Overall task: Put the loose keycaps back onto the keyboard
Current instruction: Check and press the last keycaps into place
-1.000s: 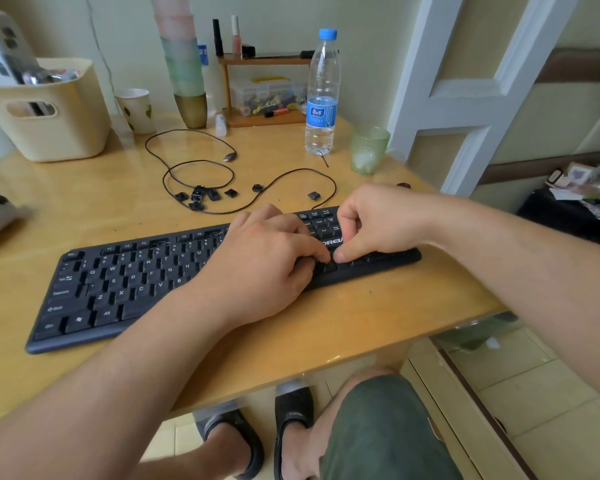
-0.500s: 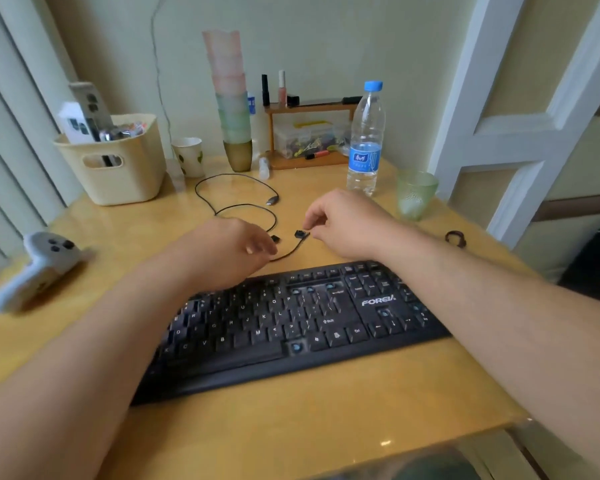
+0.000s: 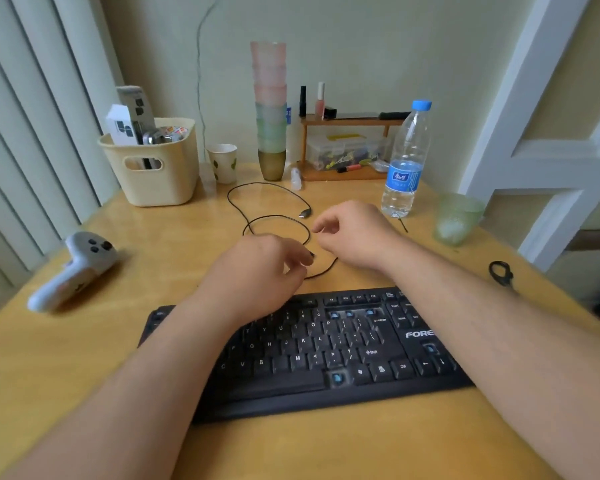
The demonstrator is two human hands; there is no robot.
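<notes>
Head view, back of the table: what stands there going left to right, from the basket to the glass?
Cream basket → paper cup → tall stack of cups → small wooden shelf → water bottle → green glass.

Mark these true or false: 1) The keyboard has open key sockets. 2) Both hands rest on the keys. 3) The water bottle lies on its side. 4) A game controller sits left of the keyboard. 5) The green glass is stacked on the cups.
1) True: the keyboard shows bare blue sockets.
2) False: the left hand and right hand are beyond it, over the black cable.
3) False: the water bottle stands upright.
4) True: game controller.
5) False: the green glass stands alone, far from the cup stack.
</notes>
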